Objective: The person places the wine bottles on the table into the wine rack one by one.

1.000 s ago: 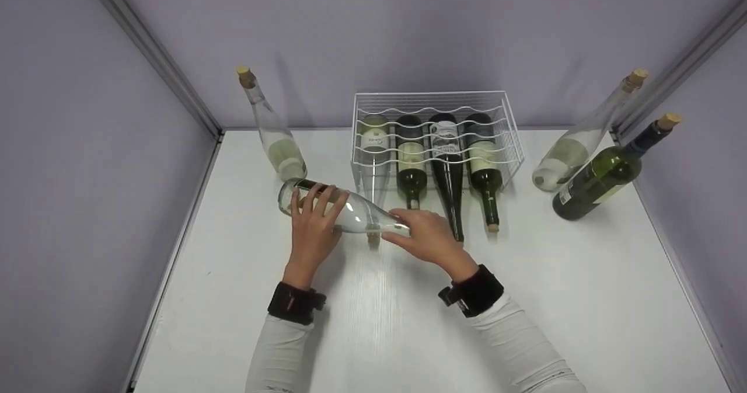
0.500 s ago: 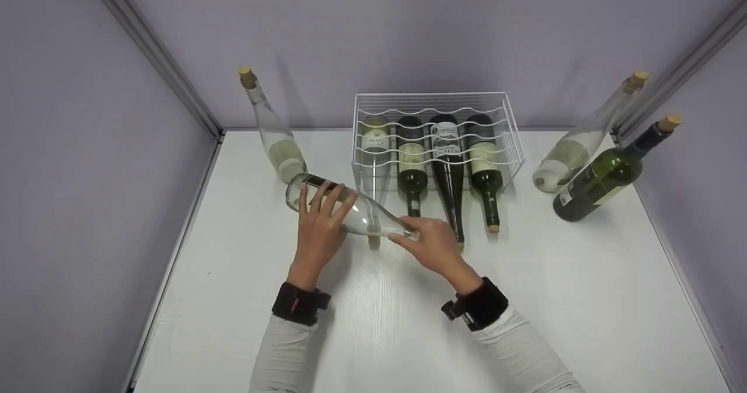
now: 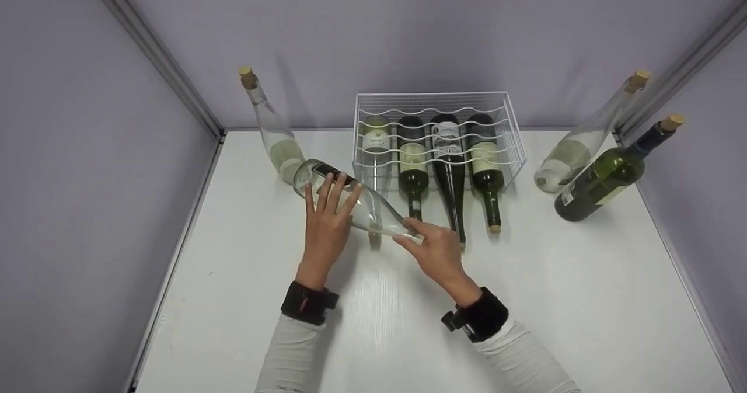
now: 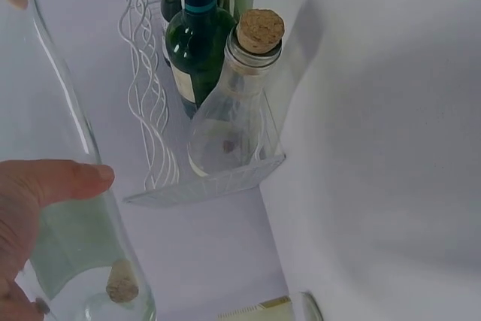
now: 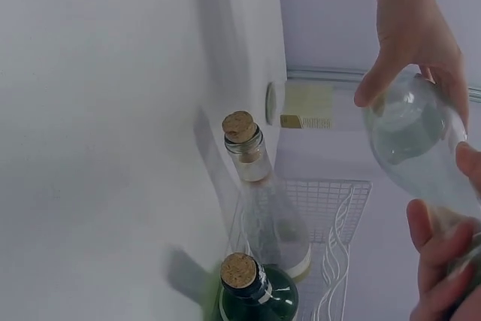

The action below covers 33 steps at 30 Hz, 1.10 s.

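Observation:
A clear glass wine bottle (image 3: 373,207) is held aslant above the table, its base toward the back left. My left hand (image 3: 328,223) grips its body near the dark label, fingers spread over the glass and the thumb (image 4: 75,178) on the other side. The neck is pinched between thumb and fingers of my right hand (image 3: 436,251), which hide the mouth. Through the glass near the base a cork (image 4: 122,283) shows in the left wrist view. Behind the hands stands a white wire rack (image 3: 430,93) with several bottles lying in it, necks toward me; one is a clear bottle (image 3: 375,174).
A corked clear bottle (image 3: 274,127) stands at the back left, close to the held bottle's base. On the right stand another corked clear bottle (image 3: 575,142) and a corked green bottle (image 3: 607,177). Walls enclose the white table (image 3: 373,334) at the back and sides.
Both hands have shifted a little to the right with the held bottle. Its base has swung toward the back, so it slants more. The rack and standing bottles are unchanged.

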{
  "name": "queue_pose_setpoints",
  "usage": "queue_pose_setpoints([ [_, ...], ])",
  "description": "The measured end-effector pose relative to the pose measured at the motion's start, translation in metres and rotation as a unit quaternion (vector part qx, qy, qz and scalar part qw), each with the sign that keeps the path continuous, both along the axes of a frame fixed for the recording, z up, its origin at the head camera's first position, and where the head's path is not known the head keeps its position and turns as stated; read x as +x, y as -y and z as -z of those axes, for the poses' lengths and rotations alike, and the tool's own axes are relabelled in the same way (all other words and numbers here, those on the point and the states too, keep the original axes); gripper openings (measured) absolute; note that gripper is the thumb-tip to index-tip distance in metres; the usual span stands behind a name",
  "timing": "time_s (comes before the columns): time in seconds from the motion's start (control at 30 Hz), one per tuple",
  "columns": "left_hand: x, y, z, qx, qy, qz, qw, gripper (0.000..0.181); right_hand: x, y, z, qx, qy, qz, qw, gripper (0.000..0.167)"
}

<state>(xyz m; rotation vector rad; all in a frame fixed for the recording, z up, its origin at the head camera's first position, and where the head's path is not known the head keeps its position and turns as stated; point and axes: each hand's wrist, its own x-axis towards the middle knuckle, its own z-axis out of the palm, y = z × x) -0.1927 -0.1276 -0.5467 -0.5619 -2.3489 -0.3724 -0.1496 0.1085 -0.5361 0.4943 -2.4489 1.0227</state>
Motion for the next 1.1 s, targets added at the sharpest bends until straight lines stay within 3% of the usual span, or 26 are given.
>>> queue_pose_setpoints([
  [0.23, 0.000, -0.004, 0.002, 0.030, 0.012, -0.011, 0.9994, 0.093, 0.001, -0.002, 0.000, -0.027, -0.011, 0.006, 0.9996, 0.039],
  [0.47, 0.004, -0.004, 0.006, 0.058, 0.041, -0.018, 0.9973, 0.090, -0.001, -0.008, 0.000, -0.069, -0.022, 0.014, 0.9973, 0.040],
  [0.6, 0.006, -0.009, 0.009, 0.085, 0.043, -0.011, 0.9954, 0.082, 0.000, -0.012, -0.003, -0.094, 0.002, 0.029, 0.9951, 0.040],
  [0.77, 0.009, -0.017, 0.011, 0.090, 0.057, 0.004, 0.9943, 0.076, 0.002, -0.016, -0.007, -0.130, 0.044, 0.049, 0.9894, 0.042],
  [0.97, 0.013, -0.030, 0.018, 0.085, 0.102, 0.014, 0.9911, 0.067, 0.003, -0.021, -0.010, -0.153, 0.081, 0.087, 0.9810, 0.046],
  [1.1, 0.014, -0.040, 0.022, 0.074, 0.148, 0.006, 0.9862, 0.062, 0.005, -0.025, -0.011, -0.162, 0.093, 0.103, 0.9769, 0.046],
])
